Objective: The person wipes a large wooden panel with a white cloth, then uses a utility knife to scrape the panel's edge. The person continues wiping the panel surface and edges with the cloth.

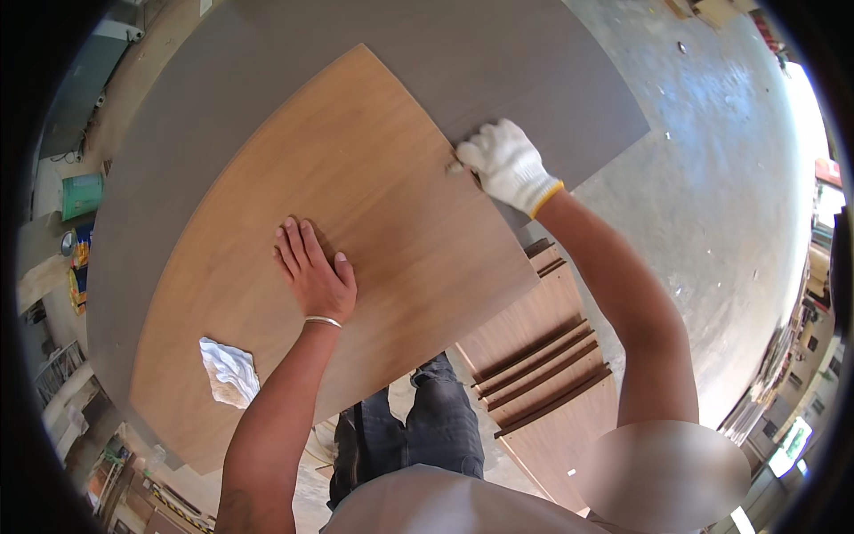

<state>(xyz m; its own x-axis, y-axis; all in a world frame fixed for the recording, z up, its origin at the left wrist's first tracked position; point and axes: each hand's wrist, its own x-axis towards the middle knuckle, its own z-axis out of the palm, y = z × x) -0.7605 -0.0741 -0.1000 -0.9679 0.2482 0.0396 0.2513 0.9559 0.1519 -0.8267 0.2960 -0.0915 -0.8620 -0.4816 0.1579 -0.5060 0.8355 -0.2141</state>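
"What's largest?"
"A grey board (560, 98), with a brown wood panel (391, 169) lying on it before the person. Smaller brown boards (527, 325) overlap at lower right."
"The hands?"
"The gloved right hand (509, 165) curls its fingers at the panel's right edge; whether they grip anything, I can't tell. The bare left hand (318, 278) presses flat, fingers extended, holding nothing."
"Smallest?"
"A crumpled whitish sheet (228, 369) on the panel."

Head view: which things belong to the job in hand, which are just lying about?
In use:
- brown panel, under the bare left hand
- gloved right hand at its edge
- grey board beneath

Seemingly lying about:
- crumpled white cloth (role unclear)
- overlapping brown boards
- green container
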